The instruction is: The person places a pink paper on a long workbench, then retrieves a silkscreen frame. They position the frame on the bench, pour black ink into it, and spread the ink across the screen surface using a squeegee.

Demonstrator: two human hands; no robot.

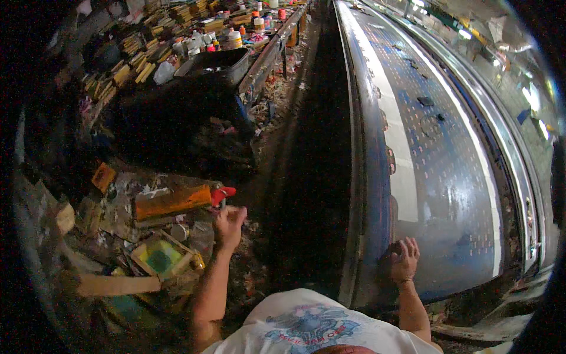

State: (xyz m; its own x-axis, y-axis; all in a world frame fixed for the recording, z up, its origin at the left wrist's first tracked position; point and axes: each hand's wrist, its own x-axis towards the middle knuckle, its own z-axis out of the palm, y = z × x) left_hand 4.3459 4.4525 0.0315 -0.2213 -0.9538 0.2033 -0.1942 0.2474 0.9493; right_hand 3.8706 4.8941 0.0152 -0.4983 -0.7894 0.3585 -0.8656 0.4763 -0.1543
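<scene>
Left margin lost in darkness — bottles (234,36) on the far bench too small to tell.

Two hands show: the left hand (229,223) and the right hand (404,259). One orange squeegee (172,202) with one red clamp (222,194) lies on the cluttered tabletop (118,206). One small framed screen (160,257) sits near it. One long blue printing table (436,153) stretches away. One dark tub (215,64) stands farther off, among several white bottles (234,39), too many and too small to count surely.

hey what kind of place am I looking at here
Probably a screen-printing workshop. A long printing table runs under the right hand, the left hand reaches toward an orange bottle, and a paint-stained framed screen lies among clutter.
</scene>
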